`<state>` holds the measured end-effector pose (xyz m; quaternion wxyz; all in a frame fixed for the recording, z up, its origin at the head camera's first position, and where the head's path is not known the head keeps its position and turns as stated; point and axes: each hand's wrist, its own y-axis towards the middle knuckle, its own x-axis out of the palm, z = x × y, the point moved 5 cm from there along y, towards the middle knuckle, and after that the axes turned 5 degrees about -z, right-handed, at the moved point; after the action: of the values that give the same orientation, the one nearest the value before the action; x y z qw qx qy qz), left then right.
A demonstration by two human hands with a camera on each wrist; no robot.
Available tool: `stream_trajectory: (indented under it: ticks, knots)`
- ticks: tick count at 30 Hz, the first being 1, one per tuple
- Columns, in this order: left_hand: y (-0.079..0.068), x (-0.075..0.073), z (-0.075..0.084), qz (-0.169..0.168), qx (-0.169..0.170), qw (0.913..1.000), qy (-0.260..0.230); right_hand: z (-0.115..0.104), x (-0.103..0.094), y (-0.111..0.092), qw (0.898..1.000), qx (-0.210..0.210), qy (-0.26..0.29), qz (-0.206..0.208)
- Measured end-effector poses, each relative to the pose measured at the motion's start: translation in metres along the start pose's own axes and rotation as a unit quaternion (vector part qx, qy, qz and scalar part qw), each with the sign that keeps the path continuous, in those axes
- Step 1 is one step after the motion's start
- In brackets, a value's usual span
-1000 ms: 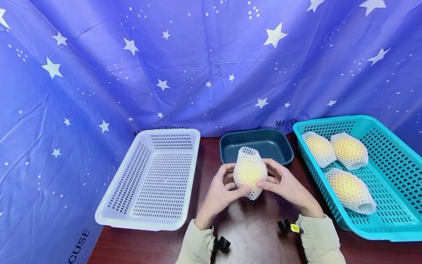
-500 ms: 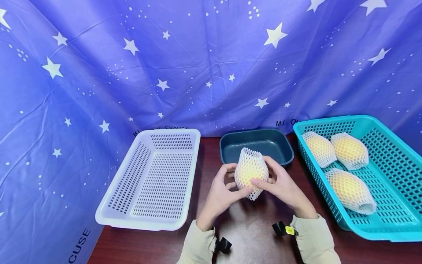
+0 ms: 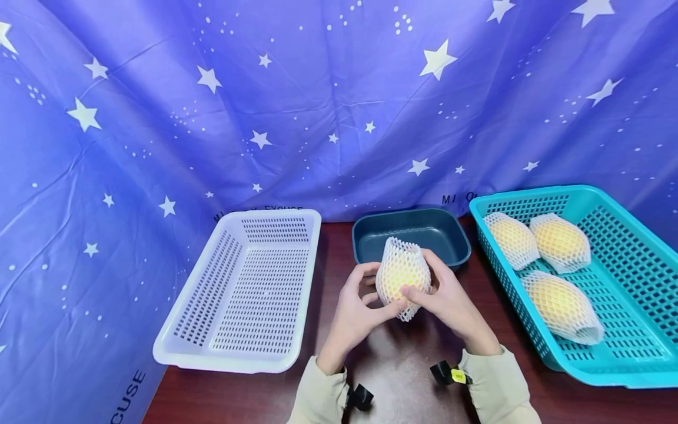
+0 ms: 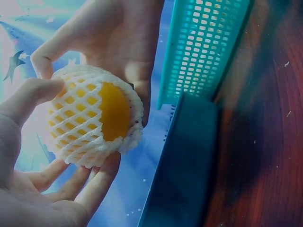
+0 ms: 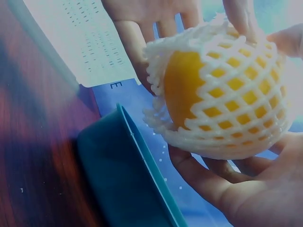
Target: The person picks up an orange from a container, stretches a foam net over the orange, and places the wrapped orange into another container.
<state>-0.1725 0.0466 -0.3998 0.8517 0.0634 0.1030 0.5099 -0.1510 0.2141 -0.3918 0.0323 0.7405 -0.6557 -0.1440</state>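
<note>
Both hands hold one yellow fruit in a white foam net sleeve [image 3: 404, 272] above the table, before a dark teal tub. The left hand [image 3: 360, 300] grips it from the left, its thumb on the near side. From the right, the right hand [image 3: 450, 294] grips it, with its thumb [image 3: 415, 296] pressed on the net. In the left wrist view, bare yellow skin [image 4: 116, 111] shows through the sleeve's open end. The right wrist view shows the net [image 5: 241, 101] around most of the fruit, with fingers under and above it.
A white slotted basket [image 3: 259, 300] stands on the left with nothing in it. The dark teal tub [image 3: 371, 240] sits behind the hands. On the right, a turquoise basket [image 3: 625, 353] holds three netted yellow fruits [image 3: 561, 303]. A starry blue cloth [image 3: 339, 106] hangs behind.
The right hand and its sleeve have shifted left, and its thumb has slid left across the net. The fruit has barely moved and stays in both hands.
</note>
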Motion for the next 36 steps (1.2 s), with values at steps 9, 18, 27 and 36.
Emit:
stream_trajectory:
  ticks: [9,18,27,36]
  knots:
    - [0.0,0.002,0.004,0.006,0.009,0.9998,-0.014,-0.006,0.001,-0.002,1.0,-0.002,-0.018,0.017]
    - [0.001,0.007,0.009,0.008,0.02,0.9996,-0.016,-0.012,-0.002,-0.004,0.999,-0.003,-0.027,0.033]
    - [0.004,0.025,0.013,-0.015,0.052,0.998,-0.034,-0.019,-0.02,-0.021,0.992,0.012,-0.097,0.074]
    - [0.008,0.048,0.021,-0.027,0.04,0.9967,-0.065,-0.035,-0.037,-0.036,0.985,0.008,-0.137,0.104]
